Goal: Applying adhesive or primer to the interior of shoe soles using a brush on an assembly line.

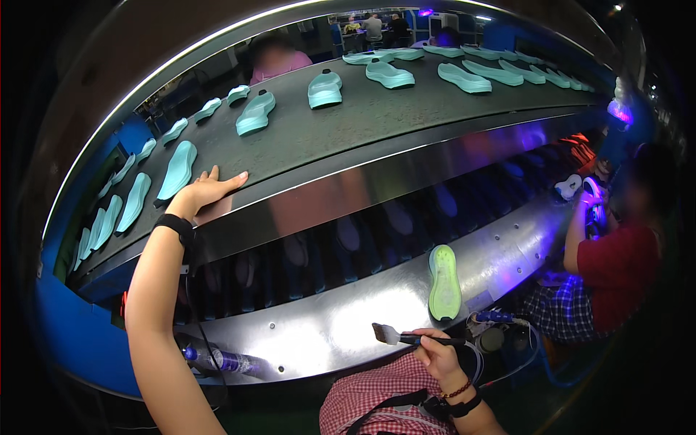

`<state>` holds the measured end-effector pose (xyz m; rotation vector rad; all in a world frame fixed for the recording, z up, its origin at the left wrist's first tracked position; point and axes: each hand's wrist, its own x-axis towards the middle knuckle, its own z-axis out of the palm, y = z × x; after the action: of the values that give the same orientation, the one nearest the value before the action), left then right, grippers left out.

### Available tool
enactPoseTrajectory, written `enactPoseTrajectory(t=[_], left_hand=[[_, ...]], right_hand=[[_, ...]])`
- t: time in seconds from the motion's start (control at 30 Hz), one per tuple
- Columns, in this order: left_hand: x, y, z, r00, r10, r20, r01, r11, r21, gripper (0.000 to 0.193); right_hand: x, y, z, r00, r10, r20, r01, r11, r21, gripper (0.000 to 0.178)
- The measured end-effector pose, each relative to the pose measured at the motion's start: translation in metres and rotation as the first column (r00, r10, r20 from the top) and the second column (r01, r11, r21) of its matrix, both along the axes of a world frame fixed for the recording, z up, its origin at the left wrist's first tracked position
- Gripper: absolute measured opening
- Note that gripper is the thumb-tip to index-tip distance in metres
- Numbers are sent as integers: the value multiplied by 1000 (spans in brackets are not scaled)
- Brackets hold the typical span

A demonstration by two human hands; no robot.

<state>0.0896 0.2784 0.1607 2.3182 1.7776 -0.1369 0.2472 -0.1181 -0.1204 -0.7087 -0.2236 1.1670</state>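
Left hand (pixel 210 185) lies flat, fingers apart, on the near edge of the dark conveyor belt (pixel 348 123), just right of a teal foam shoe sole (pixel 176 172). Right hand (pixel 435 351) is clamped on a black-handled flat brush (pixel 413 336), near side. A pale green shoe sole (pixel 444 283) rests on the shiny steel bench (pixel 341 319), just beyond the brush.

A small flat brush (pixel 406 336) with a dark handle and pale bristles lies nearly level, bristles pointing left, above the steel ledge. A teal shoe sole (pixel 177 171) lies flat on the dark belt, lengthwise and slightly tilted; its underside cannot be made out.
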Motion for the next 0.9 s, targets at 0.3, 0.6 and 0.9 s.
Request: enactPoseTrajectory(t=[0.3,0.6,0.9], left_hand=[[-8,31,-10,999,-32,30,31,999,16,88],[-6,15,18,998,-31,-51,28,997,-71,88],[37,75,41,951,-232,-202,290,896,336,103]], right_hand=[[7,11,-4,1000,15,2,-15,1000,2,21],[10,10,-7,998,13,-54,-14,1000,-18,20],[13,19,-30,993,-25,-115,12,994,-110,21]])
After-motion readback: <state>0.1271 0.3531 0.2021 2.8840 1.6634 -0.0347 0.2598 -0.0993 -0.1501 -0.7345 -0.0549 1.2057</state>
